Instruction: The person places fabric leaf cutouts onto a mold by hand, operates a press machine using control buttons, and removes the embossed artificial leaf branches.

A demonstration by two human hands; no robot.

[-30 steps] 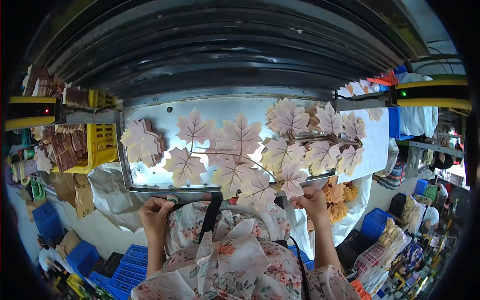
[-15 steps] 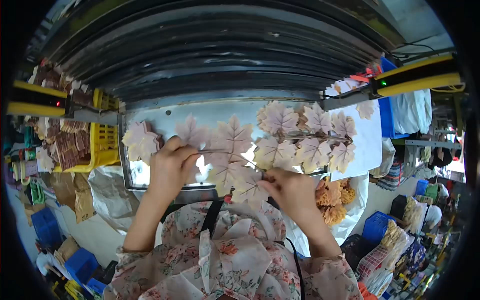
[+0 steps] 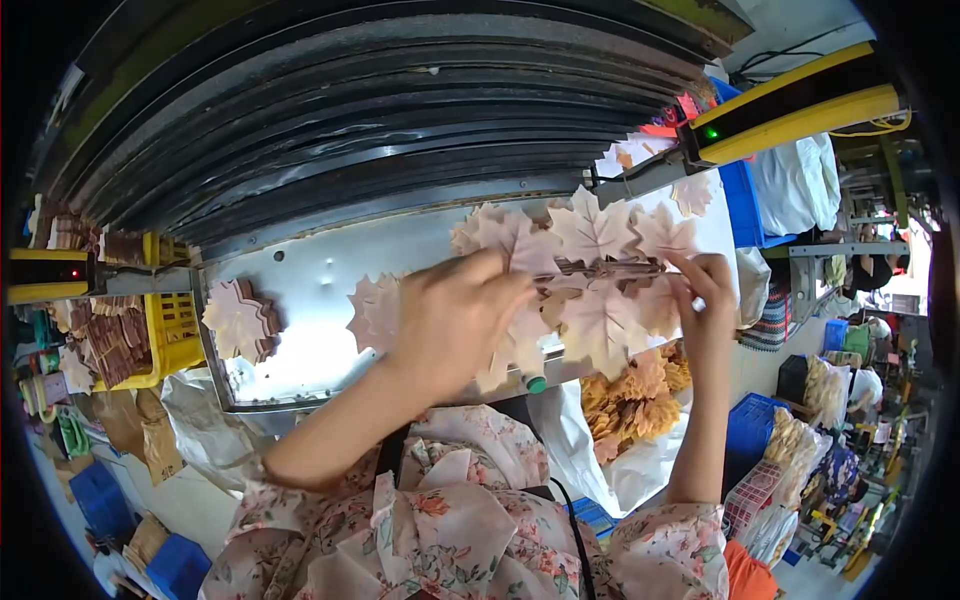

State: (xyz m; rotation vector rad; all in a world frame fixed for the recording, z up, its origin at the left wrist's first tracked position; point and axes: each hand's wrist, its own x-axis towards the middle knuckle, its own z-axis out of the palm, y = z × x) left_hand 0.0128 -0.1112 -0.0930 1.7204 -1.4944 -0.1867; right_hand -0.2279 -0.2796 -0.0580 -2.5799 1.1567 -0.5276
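Note:
On the right part of the metal tray (image 3: 310, 250), a leaf spray (image 3: 600, 318) of pale pink and cream maple leaves on a brown stem lies over other leaves. My left hand (image 3: 450, 315) is closed at the spray's left end, its fingertips pinched on the stem. My right hand (image 3: 703, 285) pinches the stem's right end between thumb and fingers. Beside my left hand lie more pale leaves (image 3: 375, 310), partly hidden by it. A stack of cut leaves (image 3: 242, 320) rests at the tray's left end.
Dark ridged machinery (image 3: 350, 110) spans the far side, with yellow-black bars (image 3: 800, 105) at both sides. A yellow crate (image 3: 172, 330) of leaf stacks stands left. Orange leaves (image 3: 630, 400) fill a white bag below right. A blue bin (image 3: 742, 205) is at right.
Both hands have moved right, with the leaf spray now over the leaves at the right of the tray. The view has turned and shifted. A green knob now shows at the tray's near edge.

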